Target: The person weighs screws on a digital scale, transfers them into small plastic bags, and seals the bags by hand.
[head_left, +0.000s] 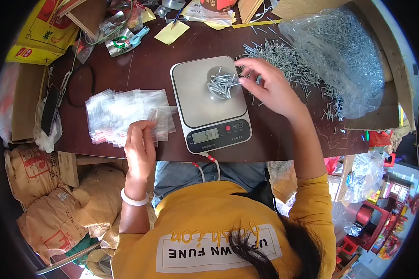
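A white kitchen scale (184, 93) with a steel plate stands in the middle of the table, its display (208, 135) lit with digits that look like 541, any decimal point unclear. On the plate sits a small clear cup (210, 91) holding several silver screws (224, 83). My right hand (267, 86) is at the cup's right rim, thumb and forefinger apart, the thumb close to the screws. To the left, my left hand (141, 144) has its fingers curled on the edge of a small clear zip bag (152, 115). It rests over a spread pile of such bags (116, 114).
Loose screws (284, 63) lie heaped right of the scale, beside a big plastic bag (340, 51) of screws in a cardboard box (395, 60). Yellow notes (172, 32) and blue-handled scissors (137, 37) lie at the back. Brown sacks (51, 218) stand below left.
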### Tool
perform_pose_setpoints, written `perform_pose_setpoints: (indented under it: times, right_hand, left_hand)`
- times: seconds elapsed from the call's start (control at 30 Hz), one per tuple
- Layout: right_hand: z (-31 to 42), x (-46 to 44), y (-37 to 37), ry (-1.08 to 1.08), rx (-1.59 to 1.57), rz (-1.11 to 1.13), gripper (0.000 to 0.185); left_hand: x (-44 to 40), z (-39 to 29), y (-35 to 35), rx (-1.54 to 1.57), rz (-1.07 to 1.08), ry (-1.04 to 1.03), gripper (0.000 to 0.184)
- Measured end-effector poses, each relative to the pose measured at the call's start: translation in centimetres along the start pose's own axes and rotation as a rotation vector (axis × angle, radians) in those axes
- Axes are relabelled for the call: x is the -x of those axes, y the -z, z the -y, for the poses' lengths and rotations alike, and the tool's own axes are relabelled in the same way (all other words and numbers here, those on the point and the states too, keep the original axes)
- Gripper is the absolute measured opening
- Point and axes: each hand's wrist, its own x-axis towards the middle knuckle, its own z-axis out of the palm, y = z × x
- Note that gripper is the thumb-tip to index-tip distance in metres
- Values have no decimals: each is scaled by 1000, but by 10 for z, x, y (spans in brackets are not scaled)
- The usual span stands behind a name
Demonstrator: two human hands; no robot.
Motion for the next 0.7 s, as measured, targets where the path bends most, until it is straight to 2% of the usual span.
perform_pose_setpoints:
  times: [0.13, 0.23, 0.33, 0.43, 0.53, 0.63, 0.7]
  right_hand:
    - [-1, -5, -15, 65, 68, -1, 16]
    - [-1, -3, -15, 55, 93, -12, 12]
    - [5, -1, -15, 82, 66, -64, 11]
    - [4, 0, -14, 40, 48, -35, 15]
    - [7, -1, -13, 28, 187, 6, 20]
    - [10, -9, -19, -29, 187, 58, 24]
    - [8, -16, -20, 23, 222, 96, 23]
  left_hand:
    - [2, 4, -3, 24, -13, 12, 14]
    - [1, 0, 1, 72, 27, 203, 14]
    - [-2, -1, 4, 16, -7, 89, 16]
    - [-4, -2, 12, 30, 44, 33, 22]
    - [-9, -9, 14, 4, -58, -72, 25]
    - [-11, -20, 20, -23, -74, -110, 27]
    - [-10, -24, 19, -3, -84, -128, 27]
